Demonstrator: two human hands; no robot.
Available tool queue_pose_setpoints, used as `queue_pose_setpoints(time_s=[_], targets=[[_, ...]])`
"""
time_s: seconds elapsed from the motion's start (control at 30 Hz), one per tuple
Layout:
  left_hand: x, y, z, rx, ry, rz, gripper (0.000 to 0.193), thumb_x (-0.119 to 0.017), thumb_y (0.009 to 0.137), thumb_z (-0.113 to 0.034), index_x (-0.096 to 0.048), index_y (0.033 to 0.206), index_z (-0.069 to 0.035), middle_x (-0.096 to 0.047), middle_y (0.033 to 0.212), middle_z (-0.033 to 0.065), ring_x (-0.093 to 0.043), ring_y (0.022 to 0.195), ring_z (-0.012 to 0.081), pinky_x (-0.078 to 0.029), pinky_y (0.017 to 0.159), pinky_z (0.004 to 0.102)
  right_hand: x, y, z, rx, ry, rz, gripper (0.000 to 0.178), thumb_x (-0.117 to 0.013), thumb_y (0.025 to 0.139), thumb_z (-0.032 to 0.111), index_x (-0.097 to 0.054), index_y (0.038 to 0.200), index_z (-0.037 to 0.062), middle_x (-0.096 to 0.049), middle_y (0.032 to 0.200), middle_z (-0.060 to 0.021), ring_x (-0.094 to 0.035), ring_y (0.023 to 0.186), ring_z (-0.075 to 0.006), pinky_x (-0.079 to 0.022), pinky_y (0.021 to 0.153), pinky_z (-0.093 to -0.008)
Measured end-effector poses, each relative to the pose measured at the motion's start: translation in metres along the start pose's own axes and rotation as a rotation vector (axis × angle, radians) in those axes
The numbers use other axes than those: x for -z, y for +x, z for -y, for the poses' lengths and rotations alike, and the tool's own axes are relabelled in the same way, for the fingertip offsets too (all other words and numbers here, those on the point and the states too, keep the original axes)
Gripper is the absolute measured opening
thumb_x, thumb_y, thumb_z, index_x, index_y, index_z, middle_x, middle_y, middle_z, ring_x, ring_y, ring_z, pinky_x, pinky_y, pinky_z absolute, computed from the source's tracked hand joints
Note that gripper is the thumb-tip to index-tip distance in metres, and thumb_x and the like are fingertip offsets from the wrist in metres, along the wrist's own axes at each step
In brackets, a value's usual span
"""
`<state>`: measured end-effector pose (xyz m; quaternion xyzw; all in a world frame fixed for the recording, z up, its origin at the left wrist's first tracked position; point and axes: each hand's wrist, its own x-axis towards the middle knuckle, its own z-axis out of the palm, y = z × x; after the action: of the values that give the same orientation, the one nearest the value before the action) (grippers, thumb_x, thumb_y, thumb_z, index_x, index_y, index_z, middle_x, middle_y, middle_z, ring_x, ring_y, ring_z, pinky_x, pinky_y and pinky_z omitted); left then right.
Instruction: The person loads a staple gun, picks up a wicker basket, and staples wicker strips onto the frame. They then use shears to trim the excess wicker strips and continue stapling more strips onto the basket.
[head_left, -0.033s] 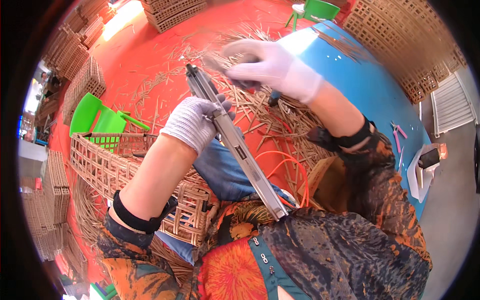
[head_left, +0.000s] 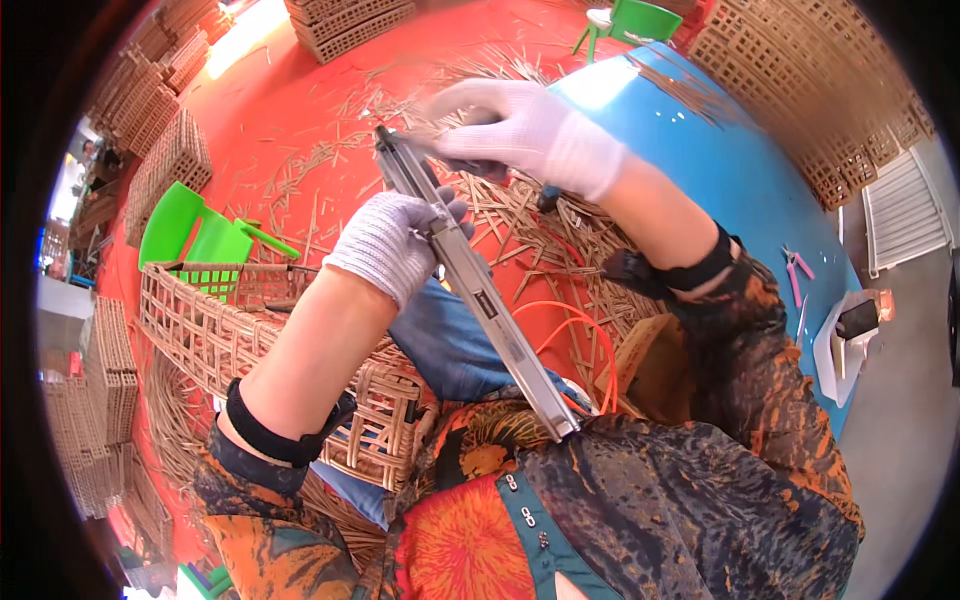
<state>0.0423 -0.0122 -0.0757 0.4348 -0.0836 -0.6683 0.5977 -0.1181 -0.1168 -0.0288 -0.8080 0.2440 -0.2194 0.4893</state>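
Observation:
A long, narrow silver metal staple gun magazine (head_left: 485, 290) slants from my lap up toward the far side. My left hand (head_left: 392, 245), in a pale knit glove with darker finger pads, is closed around its upper half. Close to the magazine's dark far end is my right hand (head_left: 530, 135), also gloved. Its fingers are curled and partly blurred, and whatever they pinch is too smeared to make out. An orange hose (head_left: 600, 350) loops beside the magazine, over my jeans. On my left, an open woven wicker frame (head_left: 215, 335) leans across my leg.
Loose wicker strips (head_left: 500, 215) litter the red floor (head_left: 260, 120). A green chair (head_left: 205, 240) stands left. On the blue table (head_left: 720, 180) at right lie pink-handled pliers (head_left: 796, 275) and a white tray (head_left: 832, 350). Stacked woven panels (head_left: 800, 80) rise beyond it.
My right hand has shifted slightly left and nearer, closer to the magazine's far end. My left hand and the staple gun magazine have barely moved.

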Motion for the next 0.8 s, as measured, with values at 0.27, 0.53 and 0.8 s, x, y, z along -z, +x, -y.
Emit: queue_pose_setpoints(time_s=[0.27, 0.53, 0.8], targets=[[0.015, 0.013, 0.004, -0.006, 0.044, 0.103, 0.038, -0.049, 0.081, 0.01, -0.047, 0.119, 0.008, -0.057, 0.11, 0.0197, -0.06, 0.101, 0.0337, -0.049, 0.097, 0.0522, -0.042, 0.019, -0.006, -0.028, -0.465, -0.159, 0.039, -0.069, 0.081, 0.033, -0.069, 0.111, 0.0068, -0.071, 0.099, -0.0185, -0.071, 0.085, -0.0308, -0.056, 0.081, -0.0375], [0.014, 0.014, 0.006, -0.038, -0.009, 0.143, 0.043, -0.045, 0.077, 0.01, -0.046, 0.12, 0.009, -0.057, 0.114, 0.0204, -0.059, 0.105, 0.0358, -0.048, 0.1, 0.0515, -0.05, 0.026, -0.012, 0.143, -0.68, -0.189, 0.036, -0.067, 0.082, 0.025, -0.065, 0.116, 0.0122, -0.071, 0.088, -0.017, -0.07, 0.084, -0.0322, -0.055, 0.078, -0.039], [0.007, 0.005, 0.004, -0.037, 0.01, 0.239, 0.042, -0.048, 0.079, 0.005, -0.046, 0.12, 0.009, -0.057, 0.116, 0.022, -0.058, 0.108, 0.0372, -0.047, 0.1, 0.0558, -0.038, 0.027, 0.003, 0.045, -0.486, -0.089, 0.03, -0.07, 0.082, 0.033, -0.072, 0.102, 0.0106, -0.071, 0.088, -0.0156, -0.071, 0.081, -0.0255, -0.056, 0.076, -0.0362]])
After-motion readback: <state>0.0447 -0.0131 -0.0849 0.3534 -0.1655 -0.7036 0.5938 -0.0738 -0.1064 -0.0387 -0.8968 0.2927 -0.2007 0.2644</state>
